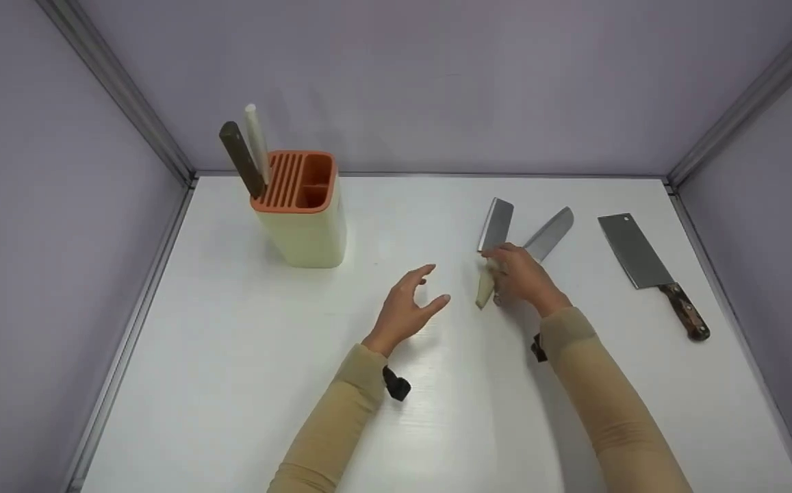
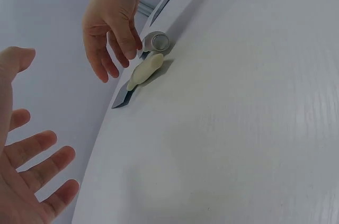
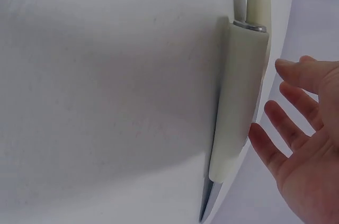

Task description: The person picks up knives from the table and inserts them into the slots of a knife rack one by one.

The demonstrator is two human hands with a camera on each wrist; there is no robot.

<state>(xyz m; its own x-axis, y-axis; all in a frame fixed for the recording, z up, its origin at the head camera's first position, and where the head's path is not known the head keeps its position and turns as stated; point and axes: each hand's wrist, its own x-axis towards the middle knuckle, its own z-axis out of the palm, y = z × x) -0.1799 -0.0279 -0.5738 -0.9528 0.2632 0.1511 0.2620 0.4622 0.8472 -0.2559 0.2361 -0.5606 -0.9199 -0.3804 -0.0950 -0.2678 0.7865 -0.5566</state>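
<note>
Head view: the right hand [image 1: 519, 275], fingers apart, is over two pale-handled knives [image 1: 496, 224]; a cleaver [image 1: 635, 250] lies at its three o'clock, the left hand [image 1: 402, 311], spread, between eight and nine.

The block [image 1: 310, 243] was cream with an orange top [image 1: 279, 208], 1 white handle [image 1: 257, 140] and 1 dark olive handle [image 1: 239, 156]. The 2 knives [image 1: 550, 233] had cream handles [image 3: 241, 97] and silver blades [image 1: 497, 224]. The cleaver [image 1: 642, 260] had a grey blade [image 1: 632, 246] and a handle [image 1: 686, 311] mottled brown and black. Sleeves [image 1: 618, 404] were tan, cameras [image 1: 396, 385] black, counter [image 1: 231, 383] white, walls [image 1: 402, 82] pale lilac.
</note>
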